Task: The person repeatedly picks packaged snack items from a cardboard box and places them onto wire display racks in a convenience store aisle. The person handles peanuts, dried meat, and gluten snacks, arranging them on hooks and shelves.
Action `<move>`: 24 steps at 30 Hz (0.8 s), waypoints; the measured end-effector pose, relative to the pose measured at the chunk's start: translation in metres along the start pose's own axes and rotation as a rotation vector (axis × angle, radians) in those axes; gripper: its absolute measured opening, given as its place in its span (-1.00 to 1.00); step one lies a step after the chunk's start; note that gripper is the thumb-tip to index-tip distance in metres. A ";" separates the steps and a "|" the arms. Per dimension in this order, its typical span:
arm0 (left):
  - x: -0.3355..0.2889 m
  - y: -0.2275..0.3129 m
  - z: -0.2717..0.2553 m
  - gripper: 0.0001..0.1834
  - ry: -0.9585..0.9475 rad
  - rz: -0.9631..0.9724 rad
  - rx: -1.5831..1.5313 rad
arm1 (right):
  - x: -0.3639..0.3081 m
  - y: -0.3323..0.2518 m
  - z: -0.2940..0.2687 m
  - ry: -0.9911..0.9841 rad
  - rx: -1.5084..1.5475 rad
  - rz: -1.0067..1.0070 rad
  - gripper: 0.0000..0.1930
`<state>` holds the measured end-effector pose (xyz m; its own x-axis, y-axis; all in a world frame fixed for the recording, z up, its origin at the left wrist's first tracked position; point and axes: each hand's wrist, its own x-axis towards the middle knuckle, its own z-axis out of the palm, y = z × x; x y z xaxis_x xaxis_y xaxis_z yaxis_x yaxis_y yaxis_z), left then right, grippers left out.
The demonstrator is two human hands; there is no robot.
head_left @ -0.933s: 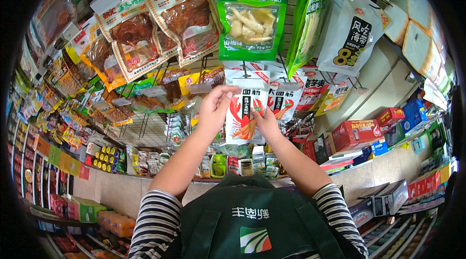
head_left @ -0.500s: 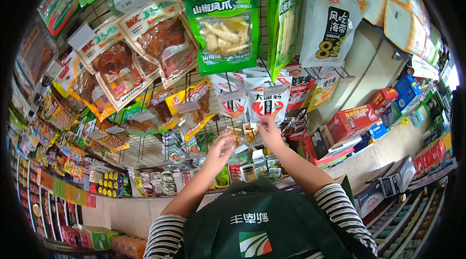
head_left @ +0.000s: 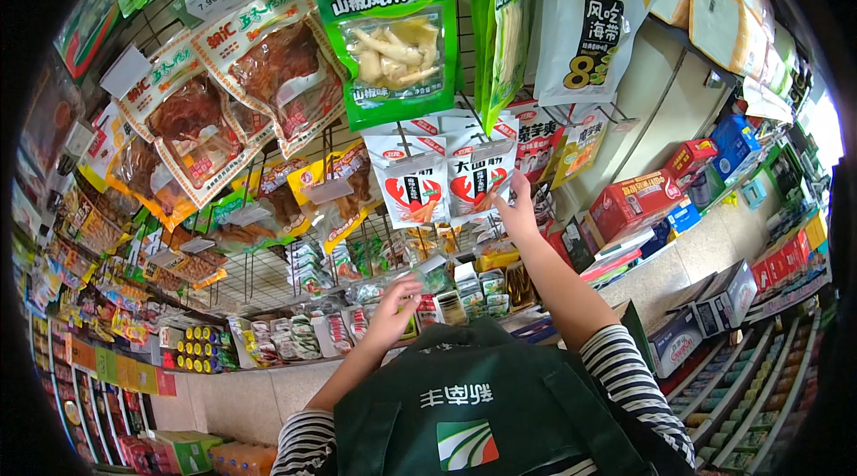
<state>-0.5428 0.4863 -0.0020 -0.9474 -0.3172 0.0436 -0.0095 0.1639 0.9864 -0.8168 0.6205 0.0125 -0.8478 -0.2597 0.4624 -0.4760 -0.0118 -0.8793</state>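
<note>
Two white snack packets with red pictures hang side by side in front of me, the left packet (head_left: 412,186) and the right packet (head_left: 478,168). My right hand (head_left: 520,215) is at the lower right edge of the right packet, its thumb by the front and its fingers along the side. Lower down, my left hand (head_left: 395,308) hovers before the bottom shelf, fingers loosely bent and apart, holding nothing. Above the white packets hangs a green bag of chicken feet (head_left: 393,52). A grey-white bag (head_left: 594,38) hangs to the upper right.
Brown vacuum-packed meat packets (head_left: 277,74) hang at the left on a wire rack (head_left: 241,275). Small packets (head_left: 295,335) fill trays along the bottom shelf. Red cartons (head_left: 638,206) stand at the right, near more boxes (head_left: 714,306) on the floor.
My right hand has moved up and right, from the right packet's bottom to its side edge. My left hand has dropped lower. Both white packets now show more fully, facing me.
</note>
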 end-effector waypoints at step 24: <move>0.007 0.031 0.004 -0.69 -0.096 -0.009 -0.026 | -0.061 -0.061 -0.040 -0.049 0.332 0.338 -0.80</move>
<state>-0.5511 0.4933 0.0277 -0.9736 -0.2275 0.0207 -0.0110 0.1372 0.9905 -0.7452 0.6758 0.0422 -0.9265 -0.3472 0.1454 -0.0684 -0.2244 -0.9721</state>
